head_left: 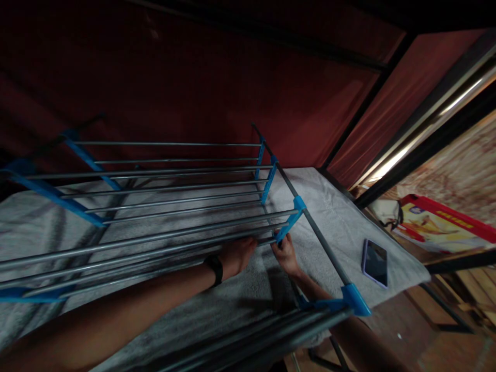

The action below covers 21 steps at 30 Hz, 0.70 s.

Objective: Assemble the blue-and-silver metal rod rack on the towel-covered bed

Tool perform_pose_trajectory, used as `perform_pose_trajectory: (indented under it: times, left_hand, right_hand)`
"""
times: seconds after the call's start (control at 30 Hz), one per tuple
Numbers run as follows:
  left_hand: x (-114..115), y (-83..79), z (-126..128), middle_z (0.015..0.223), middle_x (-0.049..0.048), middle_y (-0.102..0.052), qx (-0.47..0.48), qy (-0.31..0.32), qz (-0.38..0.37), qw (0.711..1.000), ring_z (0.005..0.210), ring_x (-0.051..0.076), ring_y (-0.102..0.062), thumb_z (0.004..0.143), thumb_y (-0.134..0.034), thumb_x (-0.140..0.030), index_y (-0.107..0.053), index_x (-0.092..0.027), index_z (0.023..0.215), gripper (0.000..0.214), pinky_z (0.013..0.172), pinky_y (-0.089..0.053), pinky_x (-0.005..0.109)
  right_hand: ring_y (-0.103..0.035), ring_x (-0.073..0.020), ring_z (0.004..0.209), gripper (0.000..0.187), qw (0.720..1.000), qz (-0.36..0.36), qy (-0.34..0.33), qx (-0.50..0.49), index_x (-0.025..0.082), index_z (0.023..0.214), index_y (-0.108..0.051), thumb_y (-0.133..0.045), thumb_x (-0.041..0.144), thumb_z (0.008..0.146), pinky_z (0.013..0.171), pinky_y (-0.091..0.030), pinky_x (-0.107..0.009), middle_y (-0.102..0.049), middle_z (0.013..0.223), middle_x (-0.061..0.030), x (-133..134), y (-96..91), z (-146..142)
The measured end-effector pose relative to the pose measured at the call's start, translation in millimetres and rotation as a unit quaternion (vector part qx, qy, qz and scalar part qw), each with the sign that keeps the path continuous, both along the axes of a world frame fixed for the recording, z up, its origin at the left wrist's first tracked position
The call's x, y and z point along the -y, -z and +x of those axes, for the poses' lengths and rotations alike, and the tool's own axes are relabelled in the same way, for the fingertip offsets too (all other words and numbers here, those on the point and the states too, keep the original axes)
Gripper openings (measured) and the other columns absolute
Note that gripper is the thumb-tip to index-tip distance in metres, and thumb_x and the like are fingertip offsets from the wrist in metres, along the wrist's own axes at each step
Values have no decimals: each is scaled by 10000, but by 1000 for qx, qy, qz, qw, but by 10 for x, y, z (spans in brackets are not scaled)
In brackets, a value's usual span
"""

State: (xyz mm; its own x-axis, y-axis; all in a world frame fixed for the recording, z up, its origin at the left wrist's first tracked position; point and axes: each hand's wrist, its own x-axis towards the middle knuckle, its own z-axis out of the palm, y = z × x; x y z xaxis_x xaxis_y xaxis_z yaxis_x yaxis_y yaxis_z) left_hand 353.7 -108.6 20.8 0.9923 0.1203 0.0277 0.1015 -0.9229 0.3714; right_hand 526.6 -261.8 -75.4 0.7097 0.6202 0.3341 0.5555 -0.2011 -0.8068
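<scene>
A rack of grey metal tubes (166, 236) and blue plastic brackets, like a shoe rack, lies across the towel-covered surface (325, 206). Reaching in among the tubes, my left hand (239, 254) is closed round the lowest tube of the middle tier near its right end; a dark band is on that wrist. My right hand (285, 256) pinches the lower end of the blue bracket (287, 227) where that tube meets it. The fingertips of both hands are partly hidden by the tubes and bracket. A grey side pole (323, 243) runs through the right-hand brackets, above my right forearm.
A phone (375, 262) lies on the towel at the right. Beyond the edge are a red and yellow box (445, 222) and a white bag (387, 212). Dark frame bars and a red cloth wall (186, 77) stand behind the rack. Another blue corner bracket (354, 298) sticks out near me.
</scene>
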Motion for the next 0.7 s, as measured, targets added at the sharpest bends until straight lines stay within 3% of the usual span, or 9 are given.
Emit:
perform_pose_trajectory:
  times: [0.1,0.23,0.4,0.6,0.7]
  left_hand:
    - [3,-83,-16,1280,125,-683,25,37,44,998,1172,261,-644,980,-413,-131,-637,-174,1258,360,1038,-489,387]
    - [-12,-65,120,1479,156,-586,51,-24,38,998,1360,273,-556,948,-422,-79,-472,-168,1486,547,1166,-410,459]
    - [-19,-33,310,1430,114,-650,10,-70,-69,995,1322,270,-601,944,-490,-98,-473,-165,1501,561,1154,-444,447]
    - [66,-211,323,1483,55,-624,44,-54,-99,993,1343,266,-586,1002,-541,-260,-596,-236,1419,422,1188,-401,442]
    - [94,-168,330,1456,46,-648,42,-47,-108,992,1315,243,-614,1033,-481,-280,-609,-234,1414,404,1178,-412,402]
  right_hand:
    - [-588,-261,1062,260,1000,-2,2,3,207,1107,-641,-551,298,880,1001,-498,-448,-602,1103,-91,-3,6,-6]
    - [-578,-259,1078,317,1000,5,6,7,208,1168,-618,-547,273,866,1012,-488,-453,-600,1128,-87,-4,-11,-29]
    - [-579,-246,1071,264,999,34,-9,-12,214,1158,-593,-547,313,917,1042,-476,-443,-602,1099,-78,3,-64,-44]
    - [-612,-242,1052,273,997,55,-30,-47,208,1172,-587,-463,395,1017,1063,-465,-436,-656,1101,-82,-10,-137,-66]
    - [-617,-253,1094,287,997,59,-26,-47,198,1193,-588,-464,388,1017,1061,-463,-437,-670,1134,-92,-27,-155,-80]
